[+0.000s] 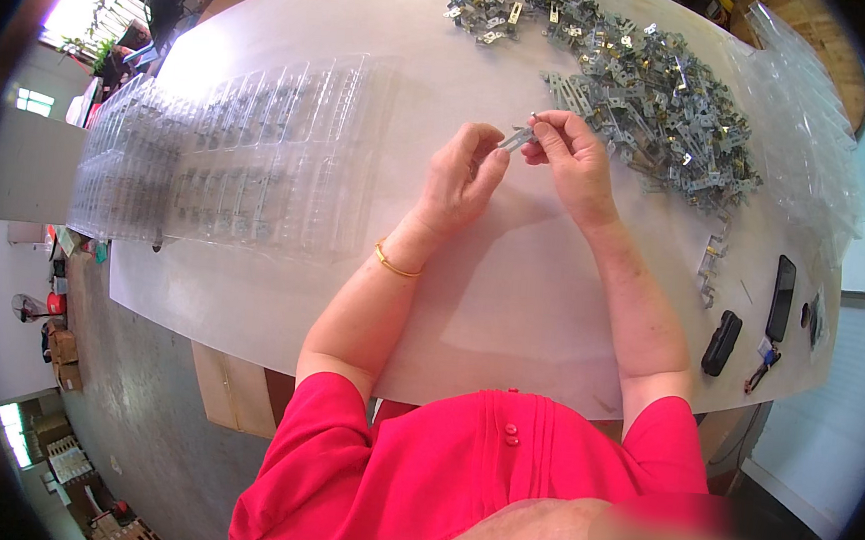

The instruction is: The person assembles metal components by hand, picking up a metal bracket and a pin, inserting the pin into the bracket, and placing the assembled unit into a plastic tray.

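Note:
Between my two hands, above the pale table [470, 313], is a small metal bracket [517, 138]. My left hand [464, 177] pinches its left end between thumb and fingers. Its other end is gripped by my right hand [572, 164], with the thumb on top and the fingers curled under. Just beyond my right hand lies a large heap of similar metal brackets [655, 95], grey with some brass-coloured parts. To the left of my left hand, a stack of clear plastic trays [330, 153] holds rows of metal pieces in its compartments.
Clear plastic sheets or trays [799, 125] lie at the far right. A short row of brackets [712, 259] trails from the heap. Near the right edge are a black phone [782, 294], a black case [721, 342] and a small hand tool [762, 368]. Cardboard boxes [64, 345] stand on the floor.

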`<control>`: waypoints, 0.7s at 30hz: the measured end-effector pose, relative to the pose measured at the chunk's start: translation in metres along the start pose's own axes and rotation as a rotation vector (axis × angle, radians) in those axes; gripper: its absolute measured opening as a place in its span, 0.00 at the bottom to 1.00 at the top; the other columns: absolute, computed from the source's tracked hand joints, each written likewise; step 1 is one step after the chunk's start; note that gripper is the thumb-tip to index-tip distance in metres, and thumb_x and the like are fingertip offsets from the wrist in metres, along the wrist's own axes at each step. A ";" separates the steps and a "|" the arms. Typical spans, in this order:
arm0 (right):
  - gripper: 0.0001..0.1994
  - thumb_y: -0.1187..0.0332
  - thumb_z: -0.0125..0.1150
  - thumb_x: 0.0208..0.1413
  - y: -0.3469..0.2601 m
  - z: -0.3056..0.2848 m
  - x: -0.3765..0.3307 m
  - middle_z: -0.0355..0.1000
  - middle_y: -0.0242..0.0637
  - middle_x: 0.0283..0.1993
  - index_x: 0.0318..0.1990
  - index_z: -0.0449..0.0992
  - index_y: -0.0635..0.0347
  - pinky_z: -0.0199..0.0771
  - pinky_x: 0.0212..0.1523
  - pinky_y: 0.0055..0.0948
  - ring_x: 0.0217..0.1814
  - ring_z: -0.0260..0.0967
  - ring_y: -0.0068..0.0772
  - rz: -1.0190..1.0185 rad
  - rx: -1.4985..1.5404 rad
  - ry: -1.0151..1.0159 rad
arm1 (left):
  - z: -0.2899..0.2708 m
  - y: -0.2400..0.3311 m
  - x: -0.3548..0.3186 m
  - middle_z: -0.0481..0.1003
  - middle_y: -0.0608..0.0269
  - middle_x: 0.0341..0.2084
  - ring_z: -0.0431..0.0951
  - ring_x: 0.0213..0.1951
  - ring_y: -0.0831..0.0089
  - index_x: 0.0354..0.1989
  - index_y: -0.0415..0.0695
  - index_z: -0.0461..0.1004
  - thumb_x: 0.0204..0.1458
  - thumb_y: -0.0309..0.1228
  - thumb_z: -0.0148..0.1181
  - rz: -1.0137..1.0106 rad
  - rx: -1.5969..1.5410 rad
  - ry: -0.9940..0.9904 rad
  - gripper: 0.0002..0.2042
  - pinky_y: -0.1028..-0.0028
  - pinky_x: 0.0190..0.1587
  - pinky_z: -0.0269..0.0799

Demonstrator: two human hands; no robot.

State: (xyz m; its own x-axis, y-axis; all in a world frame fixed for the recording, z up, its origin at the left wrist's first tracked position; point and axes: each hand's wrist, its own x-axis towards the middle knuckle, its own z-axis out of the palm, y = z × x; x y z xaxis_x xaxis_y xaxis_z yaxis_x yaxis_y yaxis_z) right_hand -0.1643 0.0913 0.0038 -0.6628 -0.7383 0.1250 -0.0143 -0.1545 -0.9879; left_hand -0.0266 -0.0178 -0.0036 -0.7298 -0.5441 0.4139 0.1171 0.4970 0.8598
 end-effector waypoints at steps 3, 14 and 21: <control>0.06 0.68 0.58 0.65 -0.002 -0.001 0.001 0.76 0.30 0.33 0.44 0.77 0.60 0.78 0.37 0.22 0.33 0.75 0.19 -0.010 0.022 0.018 | -0.006 0.001 0.003 0.76 0.64 0.29 0.72 0.29 0.81 0.44 0.35 0.74 0.62 0.33 0.55 -0.149 -0.150 -0.111 0.12 0.78 0.34 0.70; 0.07 0.67 0.59 0.65 0.003 -0.006 0.001 0.75 0.25 0.30 0.46 0.78 0.56 0.72 0.32 0.19 0.31 0.71 0.15 -0.125 -0.140 0.102 | -0.004 0.000 0.006 0.77 0.65 0.32 0.75 0.32 0.81 0.49 0.37 0.73 0.63 0.33 0.55 -0.453 -0.414 -0.168 0.13 0.79 0.37 0.73; 0.08 0.72 0.59 0.61 -0.002 0.007 -0.009 0.77 0.40 0.33 0.47 0.78 0.57 0.74 0.33 0.28 0.32 0.76 0.33 -0.382 -0.513 0.024 | 0.001 -0.016 0.006 0.76 0.68 0.33 0.74 0.33 0.83 0.50 0.38 0.72 0.61 0.30 0.59 -0.341 -0.325 -0.032 0.13 0.82 0.36 0.72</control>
State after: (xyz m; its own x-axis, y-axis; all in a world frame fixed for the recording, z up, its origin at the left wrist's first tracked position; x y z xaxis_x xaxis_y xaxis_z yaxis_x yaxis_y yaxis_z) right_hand -0.1530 0.0932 0.0059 -0.5566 -0.6776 0.4806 -0.6053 -0.0655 -0.7933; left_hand -0.0335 -0.0284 -0.0153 -0.7832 -0.6158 0.0865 0.0681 0.0534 0.9963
